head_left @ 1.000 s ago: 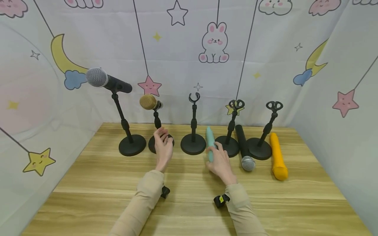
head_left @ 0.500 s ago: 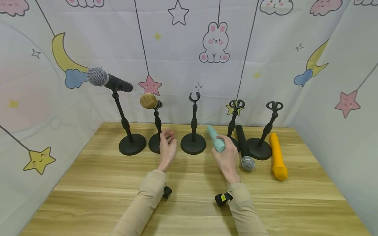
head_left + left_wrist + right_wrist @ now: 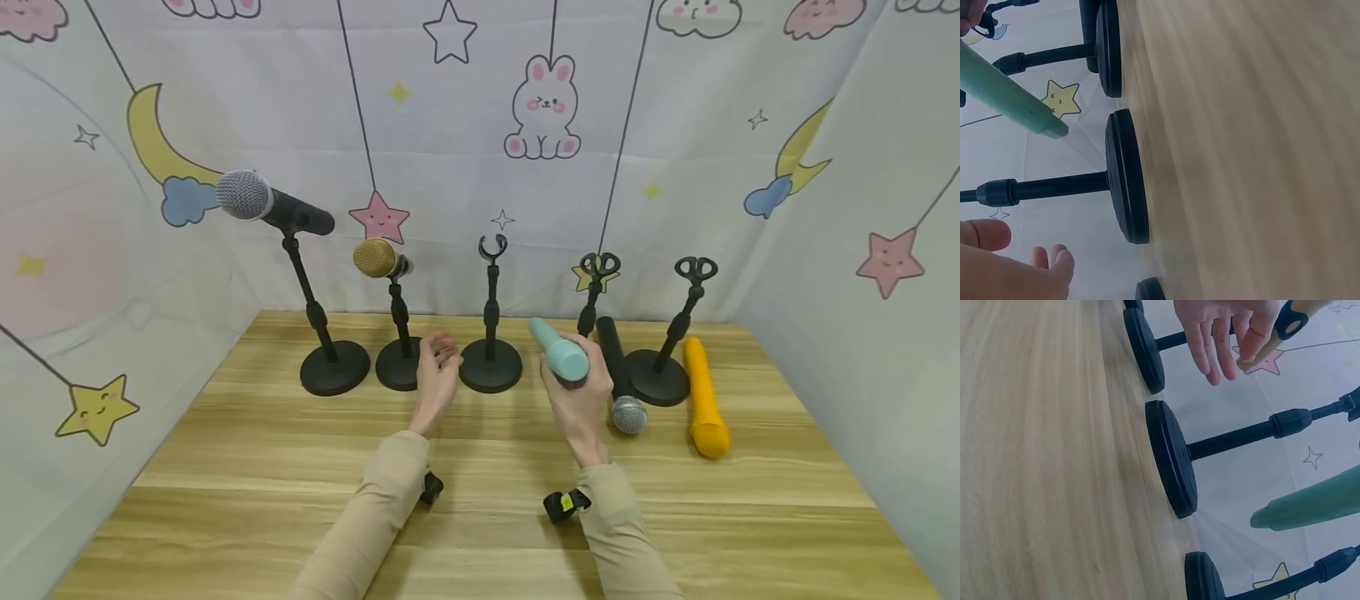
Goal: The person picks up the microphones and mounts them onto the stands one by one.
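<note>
A light teal microphone (image 3: 566,358) is gripped by my right hand (image 3: 581,400), its thick end toward me and its narrow end pointing away. In the left wrist view the teal microphone (image 3: 1004,94) hangs off the table, tilted. My left hand (image 3: 437,379) holds nothing, its fingers loosely bent, between the second stand and the middle stand (image 3: 491,312). That middle stand has a bare C-shaped clip on top. In the right wrist view, the left hand (image 3: 1229,331) shows its fingers spread; the right hand itself is out of that view.
At left, a black microphone (image 3: 277,204) and a gold-headed microphone (image 3: 378,258) sit on stands. Two more stands with bare clips (image 3: 600,265) stand right. A black microphone (image 3: 618,375) and an orange microphone (image 3: 705,400) lie on the table (image 3: 480,517).
My right hand has lifted the teal microphone off the table and turned its thick end up toward me. My left hand has moved right, toward the middle stand.
</note>
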### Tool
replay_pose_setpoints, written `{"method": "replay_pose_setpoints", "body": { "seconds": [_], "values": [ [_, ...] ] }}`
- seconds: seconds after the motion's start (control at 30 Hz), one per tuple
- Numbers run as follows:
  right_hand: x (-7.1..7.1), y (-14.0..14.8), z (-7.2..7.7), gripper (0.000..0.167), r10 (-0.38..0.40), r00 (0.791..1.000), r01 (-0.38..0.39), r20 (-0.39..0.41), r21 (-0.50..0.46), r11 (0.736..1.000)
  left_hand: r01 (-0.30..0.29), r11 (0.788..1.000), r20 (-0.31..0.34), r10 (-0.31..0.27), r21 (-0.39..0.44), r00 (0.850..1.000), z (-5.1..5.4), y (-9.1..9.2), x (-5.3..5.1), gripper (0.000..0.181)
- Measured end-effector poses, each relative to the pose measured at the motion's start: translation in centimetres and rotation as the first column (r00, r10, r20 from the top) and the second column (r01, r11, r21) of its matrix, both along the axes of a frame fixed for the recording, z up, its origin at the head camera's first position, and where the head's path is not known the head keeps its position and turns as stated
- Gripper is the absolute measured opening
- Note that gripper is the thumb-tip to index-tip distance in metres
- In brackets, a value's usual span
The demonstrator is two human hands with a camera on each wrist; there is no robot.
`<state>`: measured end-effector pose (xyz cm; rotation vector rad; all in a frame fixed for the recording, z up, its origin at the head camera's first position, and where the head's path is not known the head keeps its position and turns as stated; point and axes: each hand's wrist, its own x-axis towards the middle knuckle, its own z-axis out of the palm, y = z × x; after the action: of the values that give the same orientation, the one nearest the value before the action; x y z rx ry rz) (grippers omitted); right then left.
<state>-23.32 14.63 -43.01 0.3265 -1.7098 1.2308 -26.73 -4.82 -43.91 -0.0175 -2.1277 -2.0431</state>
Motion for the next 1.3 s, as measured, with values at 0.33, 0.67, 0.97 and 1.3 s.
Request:
{"method": "replay_pose_setpoints", "body": {
  "seconds": [0.33,0.67,0.97,1.3],
  "values": [
    [-0.1,-0.1,0.2,0.045,0.026,0.996,-0.029,-0.08,-0.033,0.999,0.207,0.975,0.009,-0.207,-0.079,0.978,0.3,1.0,-0.9,0.052],
    [-0.2,-0.2,0.1,0.043,0.031,0.992,-0.034,-0.119,-0.03,0.999,0.305,0.946,0.054,-0.301,-0.108,0.952,0.2,1.7,-1.7,0.061],
    [-0.3,-0.2,0.1,0.043,0.037,0.989,-0.038,-0.14,-0.007,0.999,0.336,0.936,0.102,-0.327,-0.102,0.94,0.4,2.1,-2.0,0.064],
    [-0.2,-0.3,0.2,0.043,0.037,0.99,-0.041,-0.136,-0.027,0.999,0.349,0.926,0.135,-0.331,-0.145,0.934,0.8,2.0,-2.5,0.062]
  ]
}}
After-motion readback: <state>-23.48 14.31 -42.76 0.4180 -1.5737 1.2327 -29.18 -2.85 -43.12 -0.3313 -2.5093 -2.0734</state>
